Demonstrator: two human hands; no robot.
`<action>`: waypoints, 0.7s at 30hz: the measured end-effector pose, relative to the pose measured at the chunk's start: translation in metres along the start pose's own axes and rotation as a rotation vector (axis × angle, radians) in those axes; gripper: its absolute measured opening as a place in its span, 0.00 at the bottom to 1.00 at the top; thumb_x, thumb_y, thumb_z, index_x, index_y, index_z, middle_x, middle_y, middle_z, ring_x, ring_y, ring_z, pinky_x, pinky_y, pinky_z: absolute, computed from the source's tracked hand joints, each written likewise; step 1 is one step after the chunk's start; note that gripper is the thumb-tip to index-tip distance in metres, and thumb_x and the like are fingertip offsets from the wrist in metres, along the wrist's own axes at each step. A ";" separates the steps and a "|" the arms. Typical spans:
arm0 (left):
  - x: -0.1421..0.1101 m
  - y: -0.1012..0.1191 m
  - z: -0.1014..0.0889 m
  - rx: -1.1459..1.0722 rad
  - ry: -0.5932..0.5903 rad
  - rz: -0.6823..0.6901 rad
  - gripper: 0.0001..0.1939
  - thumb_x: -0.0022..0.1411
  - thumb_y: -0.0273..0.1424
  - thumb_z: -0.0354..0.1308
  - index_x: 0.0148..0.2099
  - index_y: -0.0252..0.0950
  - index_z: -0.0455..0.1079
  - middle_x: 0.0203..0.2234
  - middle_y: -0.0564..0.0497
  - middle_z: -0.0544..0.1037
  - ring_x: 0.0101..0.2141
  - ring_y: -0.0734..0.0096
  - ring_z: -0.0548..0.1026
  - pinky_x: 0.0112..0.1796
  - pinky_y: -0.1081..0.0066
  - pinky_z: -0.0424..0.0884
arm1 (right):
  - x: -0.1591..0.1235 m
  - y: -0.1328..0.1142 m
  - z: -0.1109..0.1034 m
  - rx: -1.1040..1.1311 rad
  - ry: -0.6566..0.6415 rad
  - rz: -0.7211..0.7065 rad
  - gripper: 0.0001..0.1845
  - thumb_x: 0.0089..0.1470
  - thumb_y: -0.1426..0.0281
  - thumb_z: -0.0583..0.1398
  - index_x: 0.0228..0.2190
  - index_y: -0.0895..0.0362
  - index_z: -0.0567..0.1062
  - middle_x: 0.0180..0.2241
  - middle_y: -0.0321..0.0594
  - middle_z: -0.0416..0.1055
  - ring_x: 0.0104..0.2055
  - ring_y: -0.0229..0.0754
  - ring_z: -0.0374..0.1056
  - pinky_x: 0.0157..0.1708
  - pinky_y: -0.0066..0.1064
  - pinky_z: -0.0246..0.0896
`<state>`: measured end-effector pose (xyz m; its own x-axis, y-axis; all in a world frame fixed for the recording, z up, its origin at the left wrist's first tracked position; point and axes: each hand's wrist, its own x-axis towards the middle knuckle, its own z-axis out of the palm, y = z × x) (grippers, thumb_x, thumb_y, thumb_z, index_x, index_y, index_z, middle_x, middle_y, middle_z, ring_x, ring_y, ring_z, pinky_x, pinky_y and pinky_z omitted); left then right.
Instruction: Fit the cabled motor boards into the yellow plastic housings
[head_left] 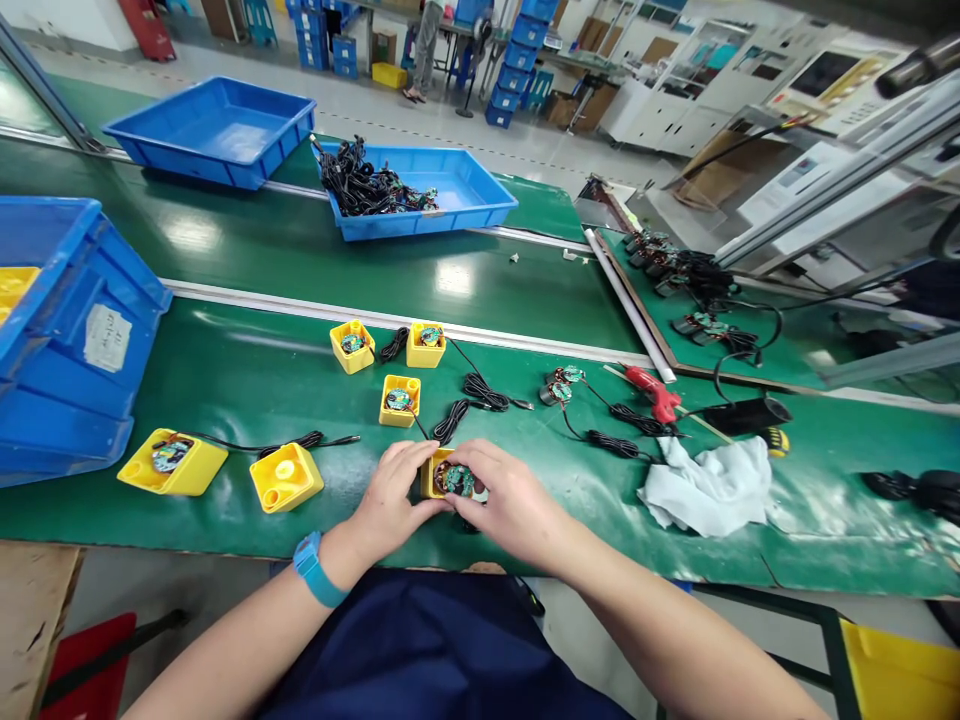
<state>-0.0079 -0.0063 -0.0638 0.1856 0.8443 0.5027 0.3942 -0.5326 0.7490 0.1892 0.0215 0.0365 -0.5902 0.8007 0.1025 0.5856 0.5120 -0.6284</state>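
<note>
My left hand, with a blue wristband above it, is closed around the side of a small yellow housing at the table's front. My right hand grips a round green circuit board with copper windings at the housing's open top; how deep it sits is hidden by my fingers. Just beyond stand more yellow housings with boards inside, one close by and two behind, with coiled black cables beside them. To the left are a filled housing and one without a board.
Two motors with boards lie to the right, near a red glue gun and a white cloth. A blue bin stands at left. Across the table are a blue tray of cabled parts and another blue tray.
</note>
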 end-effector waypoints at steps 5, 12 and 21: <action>0.000 0.000 0.001 -0.003 -0.001 0.019 0.34 0.66 0.42 0.67 0.69 0.41 0.62 0.55 0.38 0.77 0.55 0.49 0.75 0.55 0.45 0.74 | -0.002 0.000 0.003 -0.071 0.070 0.011 0.15 0.57 0.74 0.66 0.47 0.58 0.75 0.42 0.46 0.75 0.42 0.48 0.75 0.42 0.40 0.75; 0.002 0.002 0.001 0.014 -0.002 0.019 0.35 0.65 0.42 0.67 0.69 0.41 0.62 0.54 0.39 0.78 0.55 0.50 0.76 0.53 0.46 0.76 | -0.010 0.002 0.010 -0.035 0.066 0.088 0.15 0.56 0.77 0.65 0.46 0.59 0.76 0.38 0.43 0.74 0.34 0.43 0.71 0.38 0.36 0.73; 0.003 0.004 -0.002 -0.004 -0.042 -0.019 0.38 0.62 0.40 0.70 0.69 0.42 0.61 0.55 0.39 0.77 0.55 0.50 0.75 0.54 0.46 0.76 | -0.009 0.008 -0.011 0.136 -0.008 0.182 0.21 0.54 0.78 0.64 0.50 0.56 0.77 0.29 0.33 0.69 0.26 0.37 0.64 0.31 0.30 0.65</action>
<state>-0.0079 -0.0060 -0.0588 0.2157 0.8562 0.4694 0.3946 -0.5162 0.7602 0.2052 0.0218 0.0393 -0.4865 0.8732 -0.0281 0.6026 0.3121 -0.7344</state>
